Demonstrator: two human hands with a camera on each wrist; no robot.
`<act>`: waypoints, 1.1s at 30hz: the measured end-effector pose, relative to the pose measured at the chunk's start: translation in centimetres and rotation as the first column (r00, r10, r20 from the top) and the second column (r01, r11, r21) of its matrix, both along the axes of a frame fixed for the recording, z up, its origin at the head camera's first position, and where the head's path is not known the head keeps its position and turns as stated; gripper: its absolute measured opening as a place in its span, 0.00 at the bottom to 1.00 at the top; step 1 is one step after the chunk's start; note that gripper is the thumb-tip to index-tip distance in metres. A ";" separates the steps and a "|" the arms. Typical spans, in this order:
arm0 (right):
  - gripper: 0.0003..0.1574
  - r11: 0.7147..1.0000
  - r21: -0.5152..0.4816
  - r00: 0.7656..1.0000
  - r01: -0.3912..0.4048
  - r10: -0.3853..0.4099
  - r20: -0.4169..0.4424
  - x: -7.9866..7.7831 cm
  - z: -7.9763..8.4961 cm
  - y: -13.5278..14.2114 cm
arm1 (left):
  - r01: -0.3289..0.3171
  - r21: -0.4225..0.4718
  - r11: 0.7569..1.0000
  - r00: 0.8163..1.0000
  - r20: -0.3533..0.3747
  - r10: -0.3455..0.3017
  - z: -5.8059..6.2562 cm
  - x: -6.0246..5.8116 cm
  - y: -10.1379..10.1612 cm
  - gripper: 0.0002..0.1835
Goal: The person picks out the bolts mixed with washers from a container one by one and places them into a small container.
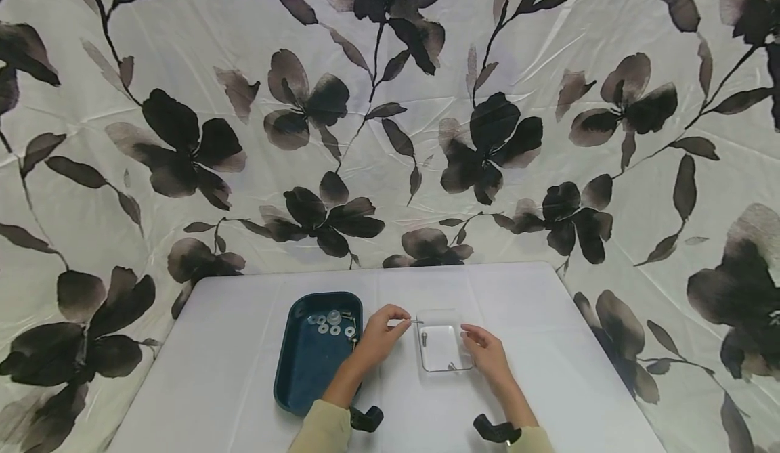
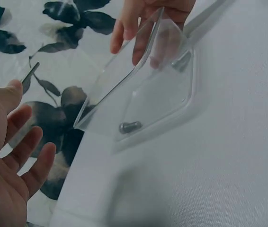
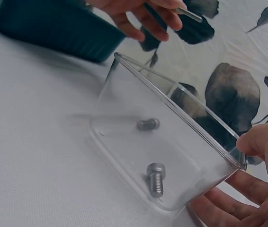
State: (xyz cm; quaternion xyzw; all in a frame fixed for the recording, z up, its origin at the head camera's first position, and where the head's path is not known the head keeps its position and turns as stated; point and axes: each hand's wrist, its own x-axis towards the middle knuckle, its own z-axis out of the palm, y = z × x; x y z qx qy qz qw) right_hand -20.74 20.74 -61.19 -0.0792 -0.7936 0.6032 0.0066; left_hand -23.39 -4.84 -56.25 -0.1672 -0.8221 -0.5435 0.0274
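Observation:
My left hand [image 1: 378, 336] pinches a thin metal rod [image 1: 417, 321] between thumb and fingertips, just left of the clear plastic box [image 1: 447, 371]. The rod's far end points toward the box; whether it has a head is hidden by the fingers. On the box's right side, my right hand [image 1: 487, 355] holds the wall, thumb at the rim and fingers outside, as the right wrist view shows. Inside the box lie a silver socket-head bolt [image 3: 156, 180] and a second bolt [image 3: 148, 124], apart from each other.
A dark teal tray [image 1: 307, 375] stands to the left, beside my left forearm. It contains several pale washers [image 1: 335, 330], a clear round piece [image 1: 334, 317] and small brassy bolts [image 1: 347, 315]. A white table [image 1: 244, 344] bears everything, with a flowered cloth [image 1: 390, 148] behind.

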 end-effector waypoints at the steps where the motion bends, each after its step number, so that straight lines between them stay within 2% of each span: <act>1: 0.20 1.000 -0.003 1.000 -0.001 0.001 0.002 0.0 0.0 0.0 | 0.004 0.001 1.000 1.000 -0.004 -0.004 0.0 0.0 0.2 0.05; 15: 0.20 1.000 -0.023 1.000 0.000 0.001 0.019 0.0 0.1 0.1 | 0.068 -0.020 0.997 0.998 0.018 -0.068 0.1 0.0 2.5 0.05; 28: 0.20 1.000 -0.030 1.000 -0.008 0.008 0.006 0.0 0.1 0.0 | 0.071 -0.014 0.997 0.997 0.009 -0.070 -0.5 0.1 4.8 0.03; 33: 0.21 1.000 -0.025 1.000 -0.007 0.007 0.006 0.0 0.0 0.0 | 0.062 -0.009 0.998 0.998 -0.010 -0.062 -1.1 0.2 5.3 0.07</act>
